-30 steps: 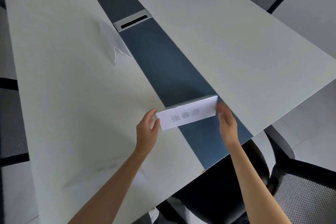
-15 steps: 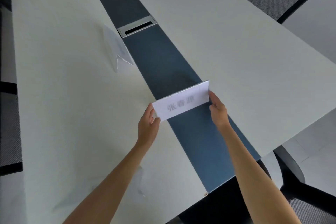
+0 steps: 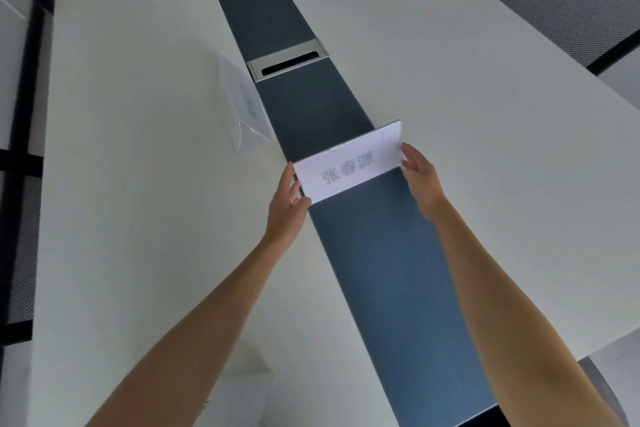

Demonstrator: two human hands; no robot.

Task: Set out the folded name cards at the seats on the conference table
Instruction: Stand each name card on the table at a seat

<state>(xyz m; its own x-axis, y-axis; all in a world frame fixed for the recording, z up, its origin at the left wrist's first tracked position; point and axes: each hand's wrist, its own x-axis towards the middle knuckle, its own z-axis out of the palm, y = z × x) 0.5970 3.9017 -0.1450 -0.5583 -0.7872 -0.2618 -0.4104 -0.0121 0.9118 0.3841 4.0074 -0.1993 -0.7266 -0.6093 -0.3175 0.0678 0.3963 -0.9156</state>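
Over dark centre strip (image 3: 381, 253) of conference table (image 3: 138, 184): folded name card (image 3: 349, 163), printed 张春源; left hand (image 3: 285, 208), right hand (image 3: 420, 173) pinching its ends.

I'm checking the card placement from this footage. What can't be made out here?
- Head view: far panel and base of the held name card, behind its front face.
- Print on the standing card, seen edge-on and blurred.
- Card at the bottom, partly covered by the left forearm.
- Fingertips of both hands, behind the card's ends.
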